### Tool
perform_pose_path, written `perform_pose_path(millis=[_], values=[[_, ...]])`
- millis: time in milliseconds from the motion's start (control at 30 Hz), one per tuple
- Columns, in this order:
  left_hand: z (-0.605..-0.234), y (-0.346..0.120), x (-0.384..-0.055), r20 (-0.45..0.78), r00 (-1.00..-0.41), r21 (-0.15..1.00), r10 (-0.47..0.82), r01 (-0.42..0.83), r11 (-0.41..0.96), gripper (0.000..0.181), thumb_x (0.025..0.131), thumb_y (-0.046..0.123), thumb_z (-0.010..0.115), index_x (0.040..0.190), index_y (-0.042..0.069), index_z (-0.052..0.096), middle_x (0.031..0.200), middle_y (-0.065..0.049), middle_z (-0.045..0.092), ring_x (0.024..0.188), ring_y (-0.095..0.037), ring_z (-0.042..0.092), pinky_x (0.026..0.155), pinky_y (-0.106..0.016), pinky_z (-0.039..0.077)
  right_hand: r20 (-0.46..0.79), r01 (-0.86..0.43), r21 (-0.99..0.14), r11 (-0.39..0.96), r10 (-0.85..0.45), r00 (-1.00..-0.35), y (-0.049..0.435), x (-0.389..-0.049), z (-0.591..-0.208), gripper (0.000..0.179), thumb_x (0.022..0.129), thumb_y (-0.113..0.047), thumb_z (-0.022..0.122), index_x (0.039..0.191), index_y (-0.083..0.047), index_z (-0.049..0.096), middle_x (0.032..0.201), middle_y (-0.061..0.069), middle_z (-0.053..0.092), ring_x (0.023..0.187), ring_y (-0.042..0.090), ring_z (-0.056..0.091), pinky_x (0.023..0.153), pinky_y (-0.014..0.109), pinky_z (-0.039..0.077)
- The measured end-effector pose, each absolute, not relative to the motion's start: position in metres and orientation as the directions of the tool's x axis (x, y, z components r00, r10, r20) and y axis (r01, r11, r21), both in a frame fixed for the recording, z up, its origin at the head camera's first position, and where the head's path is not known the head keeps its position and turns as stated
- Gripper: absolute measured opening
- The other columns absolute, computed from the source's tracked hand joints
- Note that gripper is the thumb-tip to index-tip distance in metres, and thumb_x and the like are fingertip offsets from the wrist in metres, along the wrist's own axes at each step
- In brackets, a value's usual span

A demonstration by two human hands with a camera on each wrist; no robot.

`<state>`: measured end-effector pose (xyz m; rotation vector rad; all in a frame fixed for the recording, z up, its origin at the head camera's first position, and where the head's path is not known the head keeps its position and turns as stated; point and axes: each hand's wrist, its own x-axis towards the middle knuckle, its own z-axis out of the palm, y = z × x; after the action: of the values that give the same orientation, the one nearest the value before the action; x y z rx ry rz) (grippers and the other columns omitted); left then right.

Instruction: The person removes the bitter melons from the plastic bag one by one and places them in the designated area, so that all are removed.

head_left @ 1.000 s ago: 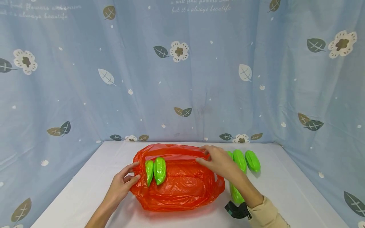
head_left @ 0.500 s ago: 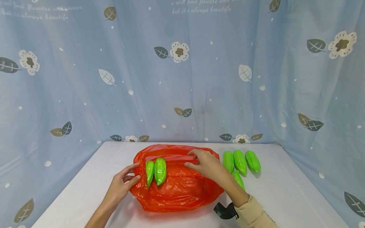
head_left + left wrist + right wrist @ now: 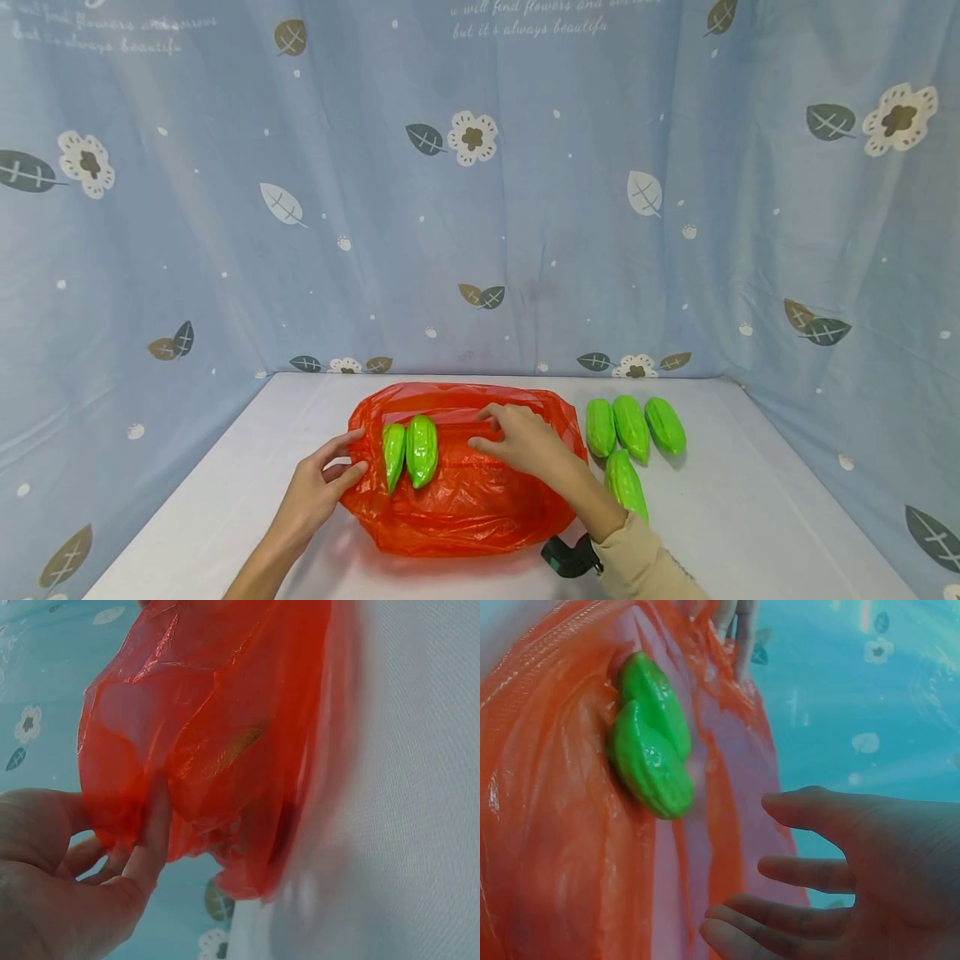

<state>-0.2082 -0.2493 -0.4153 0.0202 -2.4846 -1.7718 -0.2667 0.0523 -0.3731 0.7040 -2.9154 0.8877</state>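
A thin red plastic bag (image 3: pixel 480 500) lies spread on the table with its mouth open, and two glossy green ridged fruits (image 3: pixel 422 451), tapered at the ends, rest inside at its left part. My left hand (image 3: pixel 321 485) holds the left rim of the bag between thumb and fingers; in the left wrist view the film lies between the thumb and fingers (image 3: pixel 156 825). Over the bag's right half hovers my right hand (image 3: pixel 525 442), fingers loosely spread and holding nothing. In the right wrist view the two green fruits (image 3: pixel 652 742) are beyond its fingertips.
To the right of the bag, several matching green fruits (image 3: pixel 630 427) lie on the white table (image 3: pixel 750 500), one nearer my right forearm. A black device (image 3: pixel 570 557) is at my right wrist. A blue patterned curtain (image 3: pixel 525 208) surrounds the table behind and at both sides.
My right hand has moved left and slightly toward me across the bag, uncovering more of the fruits on the right. My left hand stays at the left rim.
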Motion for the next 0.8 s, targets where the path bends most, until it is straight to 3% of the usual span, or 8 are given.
perform_pose_path(millis=[567, 800], values=[[-0.415, -0.251, -0.209, 0.066, -0.996, 0.936, -0.055, 0.042, 0.351, 0.052, 0.091, 0.018, 0.069, 0.141, 0.014, 0.052, 0.13, -0.017, 0.058, 0.092, -0.009, 0.068, 0.074, -0.022, 0.057, 0.109, -0.441, -0.567, 0.696, -0.467, -0.877, 0.032, -0.277, -0.391, 0.044, 0.086, -0.037, 0.075, 0.121, -0.011, 0.066, 0.109, 0.004, 0.071, 0.095, 0.022, 0.066, 0.074, 0.028, 0.055], [-0.415, -0.25, -0.209, 0.059, -0.997, 0.93, -0.055, 0.035, 0.365, 0.053, 0.091, 0.018, 0.07, 0.141, 0.014, 0.052, 0.13, -0.017, 0.058, 0.093, -0.011, 0.067, 0.075, -0.022, 0.057, 0.083, -0.421, -0.611, 0.671, -0.474, -0.877, 0.02, -0.28, -0.397, 0.049, 0.087, -0.038, 0.074, 0.124, -0.008, 0.064, 0.117, 0.009, 0.069, 0.098, 0.023, 0.066, 0.077, 0.03, 0.057]])
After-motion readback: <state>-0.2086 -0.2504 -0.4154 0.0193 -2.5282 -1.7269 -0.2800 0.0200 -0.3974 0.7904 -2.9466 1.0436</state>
